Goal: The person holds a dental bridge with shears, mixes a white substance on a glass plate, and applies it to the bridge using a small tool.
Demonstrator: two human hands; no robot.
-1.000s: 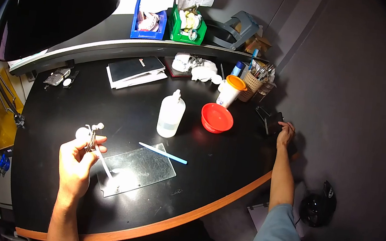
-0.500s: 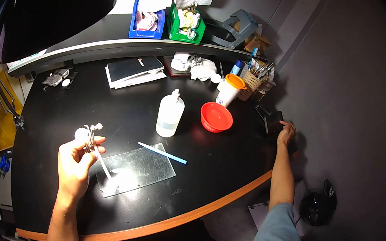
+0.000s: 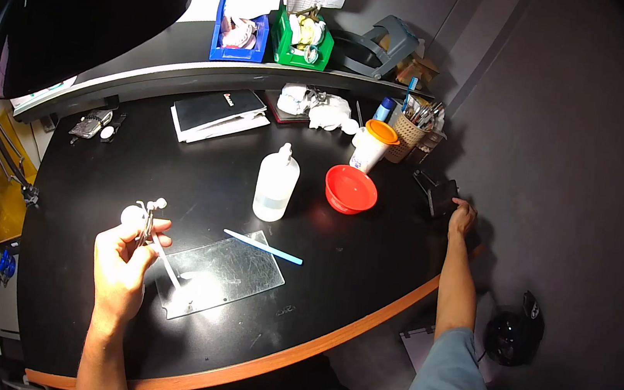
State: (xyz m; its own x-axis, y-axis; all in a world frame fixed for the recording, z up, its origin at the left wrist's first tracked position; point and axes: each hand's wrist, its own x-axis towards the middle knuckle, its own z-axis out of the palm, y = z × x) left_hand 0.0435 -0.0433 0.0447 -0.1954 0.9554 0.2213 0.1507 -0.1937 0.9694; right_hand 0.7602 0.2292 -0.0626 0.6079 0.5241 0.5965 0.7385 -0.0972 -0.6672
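Note:
My left hand (image 3: 123, 261) is closed on a small metal instrument with white round parts (image 3: 146, 223), held above the left end of a glass plate (image 3: 244, 272). A thin white stick (image 3: 169, 269) slants from these fingers down toward the plate. Across the plate's far edge lies a light blue pen-like tool (image 3: 263, 247). My right hand (image 3: 463, 217) reaches to the right end of the desk, its fingers against a dark, box-like object (image 3: 442, 198); its fingertips are partly hidden.
A clear bottle (image 3: 275, 187), a red bowl (image 3: 351, 190) and an orange-lidded cup (image 3: 373, 146) stand mid-desk. Behind are a black folder (image 3: 220, 115), white cloths (image 3: 321, 108) and a tool basket (image 3: 406, 138). A lamp (image 3: 89, 8) hangs at upper left.

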